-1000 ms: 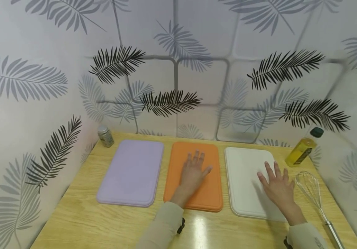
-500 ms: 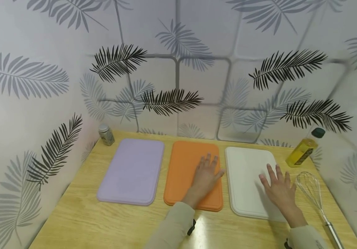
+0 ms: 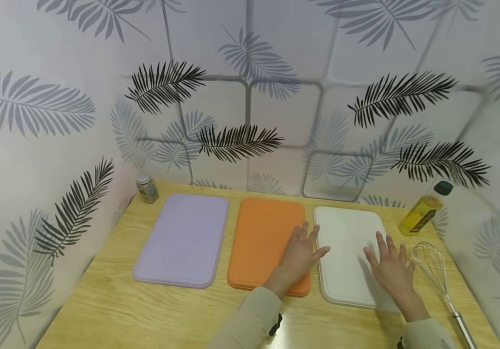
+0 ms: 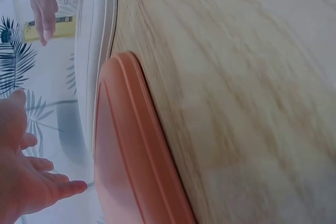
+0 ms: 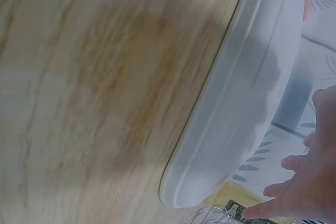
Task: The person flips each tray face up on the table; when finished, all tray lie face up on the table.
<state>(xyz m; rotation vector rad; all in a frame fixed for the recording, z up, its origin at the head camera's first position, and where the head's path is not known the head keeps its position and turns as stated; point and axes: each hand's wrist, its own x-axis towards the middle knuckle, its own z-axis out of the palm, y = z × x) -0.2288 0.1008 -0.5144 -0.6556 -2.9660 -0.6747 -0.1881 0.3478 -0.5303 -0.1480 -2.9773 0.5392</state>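
Three cutting boards lie side by side: a lilac board, an orange board and a white board. My left hand hovers over the right edge of the orange board, its fingers spread and thumb toward the white one. Above the white board's right side is my right hand, fingers also spread. In the left wrist view the left hand hangs apart from the orange board. The right wrist view likewise has a gap between the right hand and the white board. Neither hand holds anything.
To the right lie a whisk and, behind it, a bottle of yellow oil with a dark green cap. A small grey-lidded jar stands at the back left corner. Leaf-patterned walls enclose the wooden table.
My left hand has moved right, from the middle of the orange board to its right edge. The right hand has stayed nearly in place, and the boards have not moved.
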